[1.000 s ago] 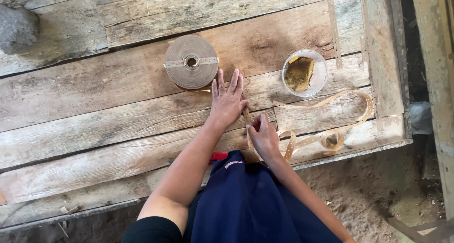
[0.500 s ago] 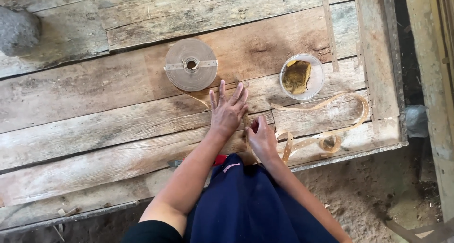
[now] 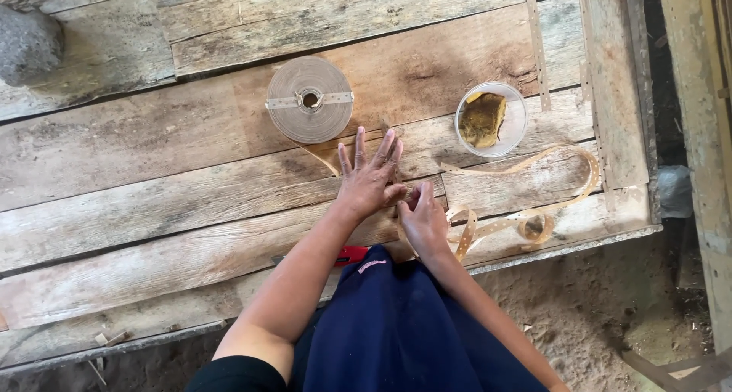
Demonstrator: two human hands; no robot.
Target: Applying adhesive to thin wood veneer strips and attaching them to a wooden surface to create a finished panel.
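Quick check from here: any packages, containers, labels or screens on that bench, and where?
Clear round container: right of the hands, on the planks, holding a yellow-brown lump.
Tan strip roll: flat disc above the left hand, a pale band across its hub.
Small pink label: on the dark blue garment.
No screens or signs.

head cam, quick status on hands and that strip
Left hand flat, fingers spread on the strip. Right hand pinching it. Roll and bowl stand apart.
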